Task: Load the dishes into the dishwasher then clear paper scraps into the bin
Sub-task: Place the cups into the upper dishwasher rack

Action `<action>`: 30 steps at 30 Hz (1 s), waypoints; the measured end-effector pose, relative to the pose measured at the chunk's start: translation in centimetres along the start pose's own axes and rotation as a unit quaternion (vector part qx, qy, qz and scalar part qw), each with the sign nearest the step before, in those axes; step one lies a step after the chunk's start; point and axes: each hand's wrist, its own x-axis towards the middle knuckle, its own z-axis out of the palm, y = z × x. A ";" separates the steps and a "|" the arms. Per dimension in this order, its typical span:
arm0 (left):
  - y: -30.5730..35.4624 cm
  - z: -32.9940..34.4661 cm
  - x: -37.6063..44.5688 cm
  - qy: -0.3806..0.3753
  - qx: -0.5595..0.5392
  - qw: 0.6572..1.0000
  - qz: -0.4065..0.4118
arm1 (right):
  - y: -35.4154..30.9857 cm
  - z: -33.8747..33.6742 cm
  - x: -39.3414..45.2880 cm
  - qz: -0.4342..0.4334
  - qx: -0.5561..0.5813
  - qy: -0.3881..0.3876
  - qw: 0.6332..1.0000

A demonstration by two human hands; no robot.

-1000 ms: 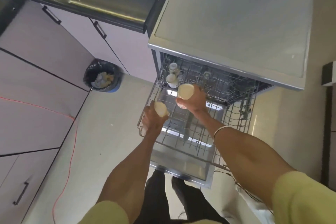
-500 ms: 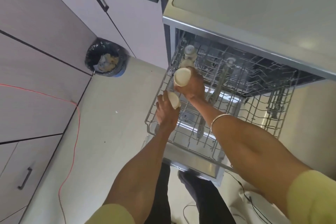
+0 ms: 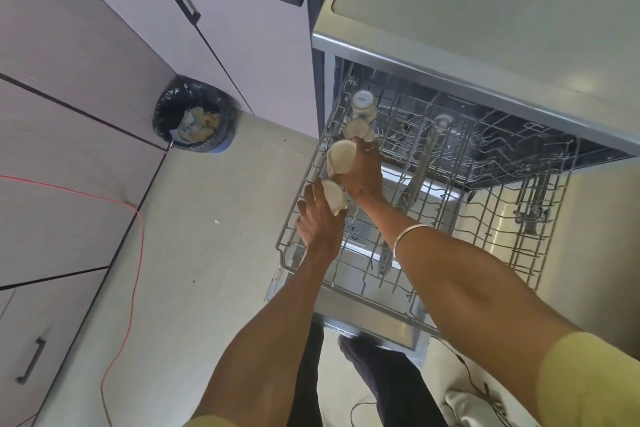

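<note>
The dishwasher's upper wire rack [image 3: 485,239] is pulled out over the open door. My right hand [image 3: 363,173] grips a cream cup [image 3: 341,158], tilted on its side, at the rack's left edge. My left hand [image 3: 317,222] holds a second cream cup [image 3: 334,198] just below and in front of it, also over the left edge. Two white cups [image 3: 362,104] stand upside down further back in the same left row. Both arms reach from the bottom of the view.
A round bin with a black liner [image 3: 194,118] holding scraps stands in the floor corner to the left. An orange cable [image 3: 131,253] runs across the floor. Grey cabinets [image 3: 69,80] line the left side; the dishwasher top [image 3: 485,10] fills the upper right.
Both hands have carried their cups toward the rack's left row, nearer the upturned cups. The view has dipped lower and closer, so the counter's items are out of sight.
</note>
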 end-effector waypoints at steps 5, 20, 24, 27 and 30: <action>-0.1 0.6 0.1 -0.022 0.042 0.999 0.005 | 0.6 0.2 0.2 -0.009 0.024 -0.024 0.999; -1.2 -0.3 -0.5 -0.043 -0.009 0.999 0.029 | 1.1 -0.3 0.1 -0.005 0.007 -0.086 0.996; -1.5 -0.2 -0.8 -0.038 0.004 0.999 0.034 | 2.1 0.0 -1.0 -0.041 -0.045 -0.096 0.994; -1.5 -0.4 -1.6 -0.023 0.030 0.998 0.041 | 2.6 -0.5 -2.0 -0.027 -0.039 -0.071 0.996; -0.9 -1.4 -2.8 -0.006 0.053 0.997 0.051 | 2.7 -1.8 -3.0 0.017 -0.044 -0.077 0.996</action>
